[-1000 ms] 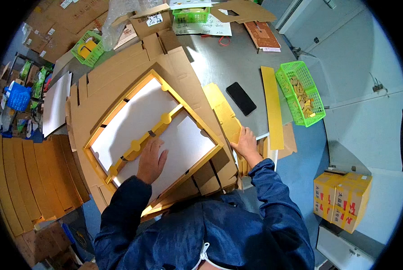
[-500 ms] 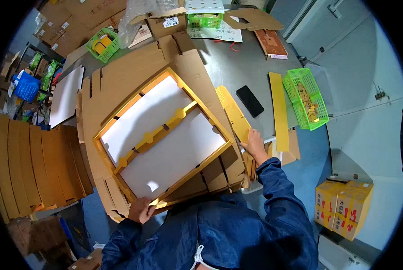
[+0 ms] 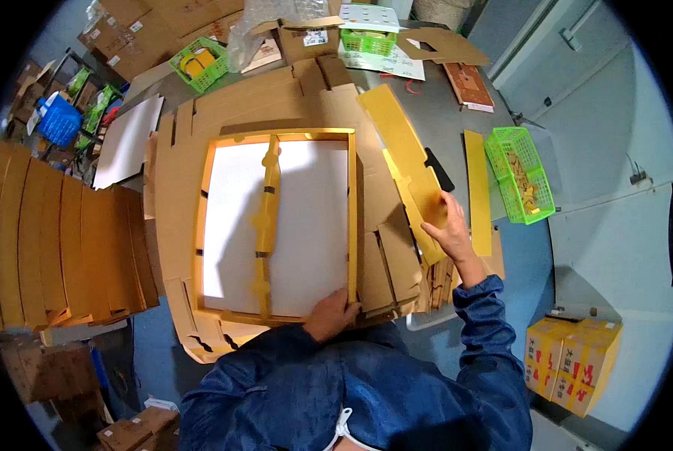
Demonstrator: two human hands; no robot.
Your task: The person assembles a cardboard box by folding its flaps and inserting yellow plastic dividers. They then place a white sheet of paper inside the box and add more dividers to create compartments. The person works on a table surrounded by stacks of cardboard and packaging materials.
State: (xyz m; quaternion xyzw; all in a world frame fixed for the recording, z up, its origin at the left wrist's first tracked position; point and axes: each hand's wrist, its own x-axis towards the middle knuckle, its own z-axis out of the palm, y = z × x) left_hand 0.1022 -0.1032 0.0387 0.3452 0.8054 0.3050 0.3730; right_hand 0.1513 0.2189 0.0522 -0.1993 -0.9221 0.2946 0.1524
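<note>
Left hand (image 3: pixel 331 314) grips the near edge of the yellow frame (image 3: pixel 276 225), fingers curled over its bottom rail near the lower right corner. The frame lies flat on a big brown cardboard sheet (image 3: pixel 178 165) at the table's centre, white panel inside, a yellow divider strip (image 3: pixel 266 218) running twelve to six. Right hand (image 3: pixel 447 229), out at three o'clock of the frame, is closed on a long yellow cardboard strip (image 3: pixel 400 143) that slants up toward twelve. Further toward three, a green basket (image 3: pixel 521 184) sits on the grey table (image 3: pixel 442 113); another yellow strip (image 3: pixel 478 192) lies just beside it.
</note>
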